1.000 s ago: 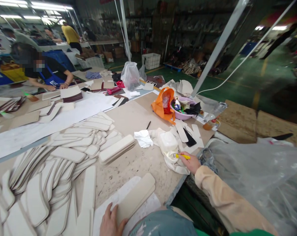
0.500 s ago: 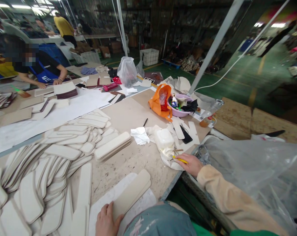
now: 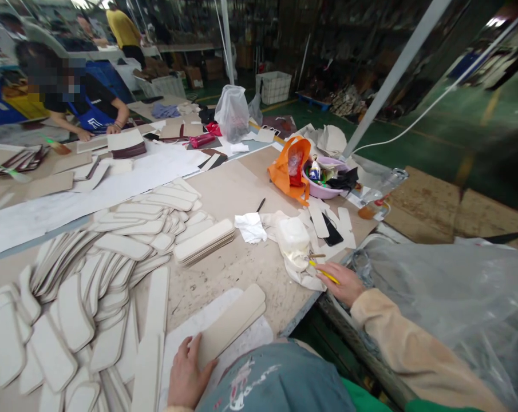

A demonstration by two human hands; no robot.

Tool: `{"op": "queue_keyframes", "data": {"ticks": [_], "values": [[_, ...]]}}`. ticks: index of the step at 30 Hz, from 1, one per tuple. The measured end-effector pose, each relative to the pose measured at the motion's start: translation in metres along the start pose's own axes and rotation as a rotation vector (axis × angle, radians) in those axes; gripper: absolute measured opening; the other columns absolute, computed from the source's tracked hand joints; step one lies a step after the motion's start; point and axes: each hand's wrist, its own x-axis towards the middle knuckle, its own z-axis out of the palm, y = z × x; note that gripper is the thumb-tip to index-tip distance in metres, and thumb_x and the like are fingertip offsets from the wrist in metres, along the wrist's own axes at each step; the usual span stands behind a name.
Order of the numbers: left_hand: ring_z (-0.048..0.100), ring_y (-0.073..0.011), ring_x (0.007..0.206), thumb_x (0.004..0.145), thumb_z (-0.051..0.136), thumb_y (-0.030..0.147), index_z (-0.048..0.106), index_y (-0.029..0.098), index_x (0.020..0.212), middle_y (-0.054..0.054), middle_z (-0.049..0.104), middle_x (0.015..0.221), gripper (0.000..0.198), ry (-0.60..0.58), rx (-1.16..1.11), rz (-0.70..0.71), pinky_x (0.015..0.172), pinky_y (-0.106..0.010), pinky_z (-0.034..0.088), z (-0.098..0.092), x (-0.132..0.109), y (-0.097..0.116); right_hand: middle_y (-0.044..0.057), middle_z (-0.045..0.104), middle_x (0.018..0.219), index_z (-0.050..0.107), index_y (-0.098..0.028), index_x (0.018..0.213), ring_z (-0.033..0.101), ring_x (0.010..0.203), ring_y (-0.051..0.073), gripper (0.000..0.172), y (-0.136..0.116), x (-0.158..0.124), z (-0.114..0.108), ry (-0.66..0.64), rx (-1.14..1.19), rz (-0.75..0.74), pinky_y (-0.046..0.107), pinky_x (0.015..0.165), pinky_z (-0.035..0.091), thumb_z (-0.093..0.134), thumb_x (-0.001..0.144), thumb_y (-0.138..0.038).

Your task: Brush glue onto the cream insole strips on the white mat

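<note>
My left hand (image 3: 186, 375) rests at the table's near edge, fingers wrapped on the end of a small stack of long cream board strips (image 3: 233, 323) lying on a white sheet (image 3: 207, 320). My right hand (image 3: 343, 282) reaches to the right and pinches a yellow-handled tool (image 3: 324, 272), its tip at a white glue tub (image 3: 293, 236) sitting on a stained cloth (image 3: 304, 277). A second thin brush handle pokes out beside the tub.
Many cream strips (image 3: 95, 274) lie fanned over the left of the table (image 3: 228, 194), with a neat stack (image 3: 204, 241) nearby. An orange bag (image 3: 291, 169), a pink basin (image 3: 323, 189) and a crumpled tissue (image 3: 250, 227) sit beyond. Clear plastic sheeting (image 3: 447, 297) hangs at right. A person works across the table (image 3: 76, 97).
My right hand has drawn the yellow tool a little back from the tub toward the table edge. My left hand stays on the strip stack. My view has shifted slightly.
</note>
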Motion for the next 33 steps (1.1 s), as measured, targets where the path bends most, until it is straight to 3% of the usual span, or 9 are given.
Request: {"op": "queue_keyframes", "data": {"ticks": [5, 10, 14, 17, 19, 22, 27, 33], "values": [[0.043, -0.0274, 0.113, 0.07, 0.059, 0.036, 0.046, 0.016, 0.119, -0.013, 0.043, 0.124, 0.055, -0.042, -0.042, -0.044, 0.095, -0.041, 0.038, -0.014, -0.001, 0.015, 0.008, 0.065, 0.095, 0.064, -0.023, 0.101, 0.06, 0.088, 0.023, 0.031, -0.001, -0.01, 0.018, -0.028, 0.052, 0.037, 0.04, 0.08, 0.049, 0.044, 0.086, -0.04], [0.041, -0.0283, 0.116, 0.063, 0.064, 0.031, 0.045, 0.013, 0.118, -0.015, 0.038, 0.131, 0.061, -0.066, -0.114, -0.072, 0.097, -0.041, 0.035, -0.021, -0.003, 0.018, 0.008, 0.065, 0.099, 0.065, -0.023, 0.096, 0.06, 0.091, 0.024, 0.029, -0.011, -0.016, 0.021, 0.1, 0.198, 0.169, 0.038, 0.084, 0.048, 0.053, 0.081, -0.044], [0.035, -0.0289, 0.122, 0.064, 0.065, 0.032, 0.04, 0.01, 0.123, -0.017, 0.036, 0.131, 0.068, 0.027, -0.242, -0.066, 0.102, -0.043, 0.033, -0.013, -0.011, 0.007, 0.006, 0.064, 0.077, 0.062, -0.019, 0.1, 0.059, 0.065, 0.018, 0.034, -0.057, -0.012, 0.038, 0.075, 0.565, 0.449, 0.032, 0.061, 0.05, 0.054, 0.08, -0.045], [0.045, -0.0257, 0.111, 0.068, 0.062, 0.033, 0.039, 0.01, 0.122, -0.017, 0.04, 0.123, 0.063, 0.076, -0.41, -0.176, 0.094, -0.042, 0.041, -0.005, -0.018, 0.0, 0.003, 0.061, 0.067, 0.061, -0.017, 0.099, 0.055, 0.056, 0.014, 0.035, -0.104, -0.008, 0.07, -0.026, 0.848, 0.51, 0.027, 0.053, 0.048, 0.056, 0.079, -0.045], [0.053, -0.0204, 0.092, 0.071, 0.058, 0.035, 0.042, 0.01, 0.118, -0.015, 0.043, 0.114, 0.056, 0.074, -0.499, -0.288, 0.084, -0.04, 0.047, -0.001, -0.022, -0.002, 0.002, 0.06, 0.066, 0.062, -0.017, 0.097, 0.055, 0.056, 0.014, 0.035, -0.133, -0.005, 0.094, -0.143, 0.94, 0.498, 0.026, 0.053, 0.048, 0.056, 0.078, -0.046], [0.051, -0.0154, 0.074, 0.072, 0.056, 0.034, 0.044, 0.009, 0.116, -0.011, 0.045, 0.102, 0.052, 0.077, -0.53, -0.379, 0.079, -0.039, 0.048, 0.0, -0.026, 0.0, 0.002, 0.06, 0.065, 0.062, -0.016, 0.097, 0.055, 0.056, 0.013, 0.036, -0.167, -0.003, 0.123, -0.32, 0.983, 0.435, 0.025, 0.053, 0.047, 0.054, 0.079, -0.046], [0.051, -0.0162, 0.076, 0.075, 0.054, 0.033, 0.043, 0.008, 0.117, -0.011, 0.047, 0.1, 0.051, 0.062, -0.506, -0.424, 0.078, -0.036, 0.046, -0.001, -0.026, 0.009, 0.0, 0.059, 0.064, 0.064, -0.019, 0.096, 0.053, 0.056, 0.012, 0.029, -0.199, 0.001, 0.149, -0.42, 0.893, 0.238, 0.022, 0.053, 0.044, 0.051, 0.082, -0.041], [0.052, -0.02, 0.091, 0.074, 0.055, 0.029, 0.044, 0.009, 0.116, -0.012, 0.047, 0.104, 0.048, 0.028, -0.471, -0.411, 0.078, -0.034, 0.044, 0.002, -0.023, 0.011, 0.0, 0.056, 0.062, 0.063, -0.019, 0.093, 0.049, 0.054, 0.01, 0.026, -0.215, 0.002, 0.167, -0.445, 0.858, 0.173, 0.02, 0.05, 0.04, 0.048, 0.084, -0.039]]}}
